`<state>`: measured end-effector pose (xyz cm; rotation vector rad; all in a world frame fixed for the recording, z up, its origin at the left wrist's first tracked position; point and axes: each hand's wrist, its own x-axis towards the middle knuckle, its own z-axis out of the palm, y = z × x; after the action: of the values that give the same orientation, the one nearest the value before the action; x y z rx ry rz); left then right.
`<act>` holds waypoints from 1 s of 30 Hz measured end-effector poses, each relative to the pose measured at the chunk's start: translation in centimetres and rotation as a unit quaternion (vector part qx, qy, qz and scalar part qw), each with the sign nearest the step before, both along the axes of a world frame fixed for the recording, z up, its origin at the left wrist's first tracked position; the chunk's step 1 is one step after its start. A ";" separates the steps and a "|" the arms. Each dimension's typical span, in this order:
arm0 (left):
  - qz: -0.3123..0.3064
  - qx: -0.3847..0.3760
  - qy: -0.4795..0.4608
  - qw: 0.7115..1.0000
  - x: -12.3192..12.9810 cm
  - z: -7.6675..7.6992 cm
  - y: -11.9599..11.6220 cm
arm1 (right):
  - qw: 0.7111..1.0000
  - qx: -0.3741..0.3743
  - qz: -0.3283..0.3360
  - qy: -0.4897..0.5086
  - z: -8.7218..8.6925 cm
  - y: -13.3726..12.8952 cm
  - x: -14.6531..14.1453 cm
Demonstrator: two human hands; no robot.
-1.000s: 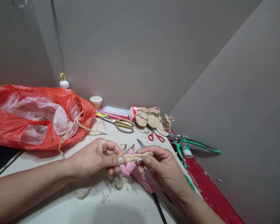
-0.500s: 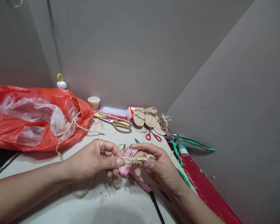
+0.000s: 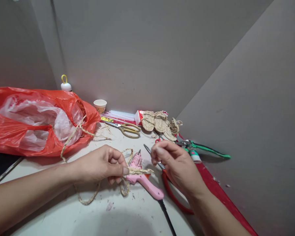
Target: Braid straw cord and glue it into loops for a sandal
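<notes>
A flat piece of braided straw cord (image 3: 140,171) is pinched between the thumb and fingers of my left hand (image 3: 108,165), its free end pointing right. Beneath it on the table lies a pink glue gun (image 3: 149,187) with a black cable. My right hand (image 3: 177,167) is apart from the cord, fingers curled above red-handled scissors (image 3: 167,186); whether its fingertips hold anything is too small to tell. More cord (image 3: 87,200) loops below my left hand and runs up to the red bag.
A red plastic bag (image 3: 17,141) fills the left side. Behind stand a paper cup (image 3: 100,106), gold-handled scissors (image 3: 129,129), glue sticks (image 3: 119,115) and woven straw pieces (image 3: 148,121). Green-handled cutters (image 3: 208,149) lie at the right by the grey partition (image 3: 255,98).
My right hand has let go of the cord's right end and moved right, over the red-handled scissors. The left hand still holds the cord. The view has shifted slightly.
</notes>
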<state>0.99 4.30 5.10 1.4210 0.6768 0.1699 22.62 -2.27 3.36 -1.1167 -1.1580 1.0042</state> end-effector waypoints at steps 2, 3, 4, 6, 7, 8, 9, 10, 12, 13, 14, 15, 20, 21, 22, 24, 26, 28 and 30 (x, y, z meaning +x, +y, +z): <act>0.005 0.033 0.010 0.999 0.1 -0.1 -0.2 | 0.994 -0.044 0.062 -0.079 0.5 -0.5 -0.7; 0.008 0.054 0.013 0.998 0.1 -0.1 -0.3 | 0.988 -0.065 0.092 -0.110 0.7 -0.8 -1.0; 0.008 0.073 0.013 0.997 0.1 -0.1 -0.3 | 0.981 -0.080 0.117 -0.134 0.8 -1.0 -1.4; 0.001 0.102 0.008 0.995 0.2 0.0 -0.3 | 0.973 -0.102 0.147 -0.144 0.8 -1.2 -2.0; -0.002 0.113 -0.001 0.994 0.2 0.0 -0.2 | 0.972 -0.115 0.156 -0.130 0.7 -1.3 -2.2; 0.008 0.128 -0.014 0.992 0.2 0.0 -0.2 | 0.972 -0.130 0.161 -0.107 0.5 -1.2 -2.3; 0.034 0.154 -0.031 0.987 0.1 0.1 -0.2 | 0.973 -0.143 0.159 -0.081 0.3 -1.1 -2.3; 0.080 0.197 -0.051 0.976 0.0 0.3 -0.4 | 0.976 -0.151 0.147 -0.055 0.0 -1.0 -2.3; 0.196 0.328 -0.097 0.919 -0.4 0.7 -1.1 | 0.985 -0.143 0.095 -0.004 -0.5 -0.5 -2.1; 0.242 0.397 -0.116 0.878 -0.6 1.0 -1.6 | 0.989 -0.131 0.060 0.026 -0.7 -0.3 -2.1; 0.259 0.450 -0.132 0.844 -0.7 1.2 -2.2 | 0.991 -0.118 0.025 0.061 -0.9 -0.1 -2.1; 0.243 0.474 -0.142 0.834 -0.8 1.4 -2.7 | 0.989 -0.106 -0.006 0.099 -1.0 0.0 -2.2; 0.156 0.253 -0.105 0.949 0.3 0.6 -3.7 | 0.967 -0.089 -0.027 0.239 -1.3 -0.5 -3.6; 0.168 0.189 -0.114 0.961 0.6 0.1 -3.5 | 0.965 -0.092 -0.009 0.245 -1.4 -0.7 -3.9; 0.178 0.136 -0.126 0.966 0.8 -0.3 -3.2 | 0.966 -0.095 0.008 0.241 -1.5 -1.0 -4.2; 0.195 0.059 -0.152 0.967 1.0 -1.0 -2.6 | 0.971 -0.093 0.029 0.218 -1.8 -1.3 -4.6; 0.203 0.013 -0.174 0.963 1.1 -1.5 -2.2 | 0.978 -0.091 0.034 0.187 -2.1 -1.5 -4.7; 0.204 -0.018 -0.188 0.960 1.1 -1.6 -2.2 | 0.982 -0.096 0.031 0.160 -2.3 -1.6 -4.7; 0.207 -0.034 -0.194 0.958 1.1 -1.6 -2.3 | 0.986 -0.099 0.029 0.130 -2.3 -1.6 -4.6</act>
<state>2.06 1.97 3.51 1.1197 0.6365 0.7280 18.00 -3.90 1.02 -1.0734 -0.9002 1.2912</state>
